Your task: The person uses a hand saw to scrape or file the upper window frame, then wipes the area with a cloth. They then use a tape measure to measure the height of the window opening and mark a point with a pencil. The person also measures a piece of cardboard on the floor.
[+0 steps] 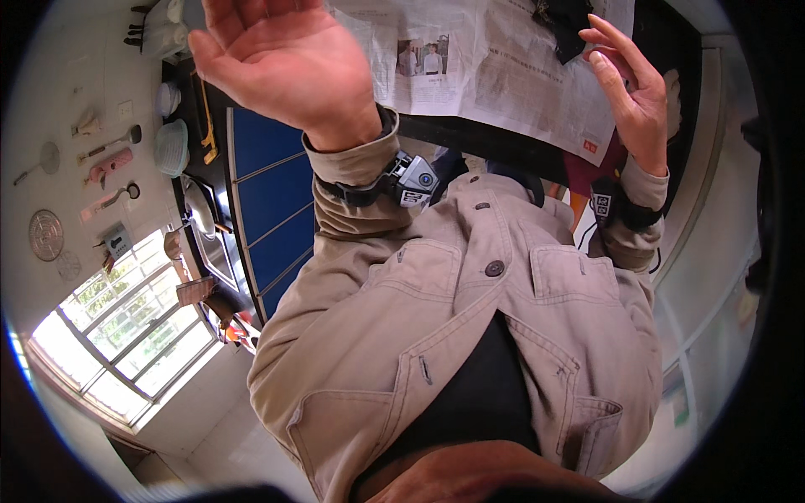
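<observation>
My left hand (295, 69) is raised at the top left, palm up, with the thumb held apart. Its fingertips are cut off by the picture's edge, and nothing shows in the palm. At the upper right, my right hand (635, 94) has its fingers spread and slightly bent, holding nothing. Close to its fingertips lies a dark, crumpled object (566, 34), whose kind I cannot tell. That object rests on an unfolded newspaper (528, 88) bearing print and a photograph. Under the paper is a black tabletop (434, 129), its front edge facing me.
Blue cabinet fronts (270, 170) run along the left below a dark counter with a sink (217, 251), a teal plastic basket (171, 148) and a yellow tool (207, 119). Utensils such as a ladle (113, 144) hang on the wall. A strapped camera (415, 181) sits on my left sleeve.
</observation>
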`<act>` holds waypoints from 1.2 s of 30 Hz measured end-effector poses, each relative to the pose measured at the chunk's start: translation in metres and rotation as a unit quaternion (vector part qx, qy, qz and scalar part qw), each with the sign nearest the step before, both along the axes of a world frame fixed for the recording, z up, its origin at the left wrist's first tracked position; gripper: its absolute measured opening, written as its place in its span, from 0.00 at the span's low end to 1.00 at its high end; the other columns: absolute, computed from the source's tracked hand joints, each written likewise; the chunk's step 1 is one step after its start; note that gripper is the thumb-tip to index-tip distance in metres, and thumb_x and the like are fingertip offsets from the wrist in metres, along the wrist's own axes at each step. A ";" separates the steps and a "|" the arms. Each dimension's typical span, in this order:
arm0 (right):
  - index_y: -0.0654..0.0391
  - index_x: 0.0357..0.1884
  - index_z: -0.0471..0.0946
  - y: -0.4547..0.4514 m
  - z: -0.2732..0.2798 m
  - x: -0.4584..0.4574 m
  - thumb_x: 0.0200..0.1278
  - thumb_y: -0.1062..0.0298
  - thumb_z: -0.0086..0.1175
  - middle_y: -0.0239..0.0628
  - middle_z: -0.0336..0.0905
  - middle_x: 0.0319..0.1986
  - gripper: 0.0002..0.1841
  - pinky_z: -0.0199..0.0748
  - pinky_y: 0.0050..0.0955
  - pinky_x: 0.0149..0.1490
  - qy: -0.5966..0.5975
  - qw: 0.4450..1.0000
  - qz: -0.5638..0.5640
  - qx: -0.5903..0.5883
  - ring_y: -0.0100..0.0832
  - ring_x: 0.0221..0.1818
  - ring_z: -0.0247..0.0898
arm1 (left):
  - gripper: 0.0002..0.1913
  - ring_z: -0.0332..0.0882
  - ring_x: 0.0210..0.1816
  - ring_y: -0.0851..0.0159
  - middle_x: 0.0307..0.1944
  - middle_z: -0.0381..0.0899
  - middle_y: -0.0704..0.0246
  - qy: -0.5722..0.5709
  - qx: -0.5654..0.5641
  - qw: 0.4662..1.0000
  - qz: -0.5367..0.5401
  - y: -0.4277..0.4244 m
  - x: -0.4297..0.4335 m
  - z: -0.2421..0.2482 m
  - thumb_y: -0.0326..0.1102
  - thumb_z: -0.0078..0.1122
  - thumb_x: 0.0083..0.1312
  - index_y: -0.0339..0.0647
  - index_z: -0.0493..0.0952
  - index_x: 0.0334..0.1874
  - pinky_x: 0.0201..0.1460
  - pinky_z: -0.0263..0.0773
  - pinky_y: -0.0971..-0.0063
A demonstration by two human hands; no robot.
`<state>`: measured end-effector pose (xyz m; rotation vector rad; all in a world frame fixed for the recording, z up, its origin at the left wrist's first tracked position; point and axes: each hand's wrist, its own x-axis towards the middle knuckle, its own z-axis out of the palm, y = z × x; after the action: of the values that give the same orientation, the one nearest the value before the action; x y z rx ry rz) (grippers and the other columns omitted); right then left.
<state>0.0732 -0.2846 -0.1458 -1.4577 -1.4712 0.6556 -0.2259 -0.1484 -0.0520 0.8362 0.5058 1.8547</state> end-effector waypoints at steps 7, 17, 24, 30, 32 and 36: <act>0.63 0.69 0.73 -0.002 0.038 0.016 0.79 0.61 0.47 0.46 0.85 0.49 0.23 0.78 0.30 0.40 0.453 0.874 0.092 0.146 0.31 0.35 0.80 | 0.28 0.85 0.47 0.49 0.51 0.86 0.54 -0.053 0.011 0.987 -0.151 0.009 -0.025 -0.014 0.56 0.42 0.75 0.39 0.82 0.56 0.54 0.78 0.50; 0.52 0.78 0.64 -0.037 0.110 0.043 0.83 0.47 0.37 0.35 0.78 0.41 0.30 0.72 0.32 0.35 0.494 0.791 0.200 0.301 0.30 0.29 0.72 | 0.28 0.85 0.46 0.55 0.51 0.86 0.54 0.039 -0.047 0.996 -0.069 0.004 -0.038 -0.030 0.55 0.44 0.75 0.38 0.79 0.60 0.55 0.78 0.56; 0.49 0.77 0.65 -0.034 0.087 0.028 0.83 0.43 0.34 0.37 0.77 0.39 0.30 0.73 0.34 0.36 0.504 0.783 0.136 0.338 0.32 0.30 0.73 | 0.26 0.83 0.45 0.54 0.50 0.87 0.57 0.072 -0.062 0.995 -0.020 0.002 -0.045 -0.033 0.54 0.44 0.75 0.38 0.81 0.57 0.54 0.76 0.57; 0.55 0.65 0.73 -0.020 0.073 0.036 0.81 0.40 0.40 0.34 0.75 0.34 0.30 0.64 0.27 0.32 0.482 0.791 0.188 0.324 0.27 0.28 0.63 | 0.24 0.80 0.47 0.64 0.55 0.84 0.63 0.065 -0.019 0.996 -0.057 -0.002 -0.035 -0.039 0.51 0.46 0.80 0.39 0.79 0.63 0.50 0.74 0.70; 0.57 0.62 0.75 -0.019 0.075 0.034 0.82 0.44 0.41 0.36 0.74 0.29 0.26 0.64 0.28 0.31 0.468 0.808 0.153 0.322 0.27 0.23 0.63 | 0.24 0.79 0.45 0.69 0.53 0.83 0.66 0.084 -0.026 0.996 -0.022 -0.002 -0.027 -0.039 0.51 0.45 0.81 0.40 0.79 0.64 0.48 0.73 0.75; 0.61 0.63 0.77 -0.023 0.079 0.035 0.81 0.54 0.45 0.39 0.78 0.30 0.23 0.66 0.28 0.31 0.521 0.809 0.045 0.268 0.27 0.25 0.70 | 0.23 0.79 0.40 0.71 0.49 0.85 0.68 0.118 -0.065 0.991 -0.001 -0.002 -0.016 -0.039 0.52 0.45 0.82 0.41 0.78 0.64 0.46 0.75 0.78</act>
<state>0.1080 -0.3074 -0.0663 -0.3998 -0.7207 0.8170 -0.2419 -0.1508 -0.0909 0.9723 0.7646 1.7096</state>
